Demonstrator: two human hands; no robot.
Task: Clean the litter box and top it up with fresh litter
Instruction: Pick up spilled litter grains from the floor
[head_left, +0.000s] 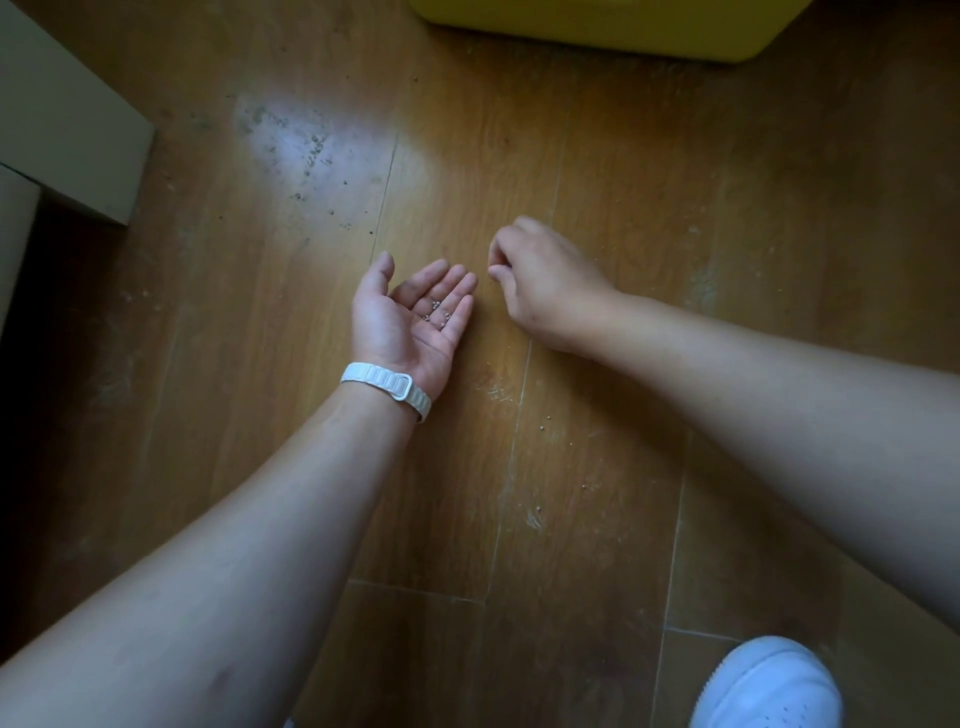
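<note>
Left hand (410, 319) cradles granules (437, 310), right hand (540, 283) pinches 1; yellow box (597, 26) beyond.

There was loads of open floor (571, 182) in the middle, nothing taller than a few stray litter grains (543, 428). Far edge was blocked by a yellow tub (597, 26), far left by a pale cabinet (62, 119), and a white shoe (769, 686) took up the near right corner.

Home interior: wood-plank floor (597, 218) strewn with litter grains, yellow plastic bin (597, 26), white furniture edge (67, 119).
</note>
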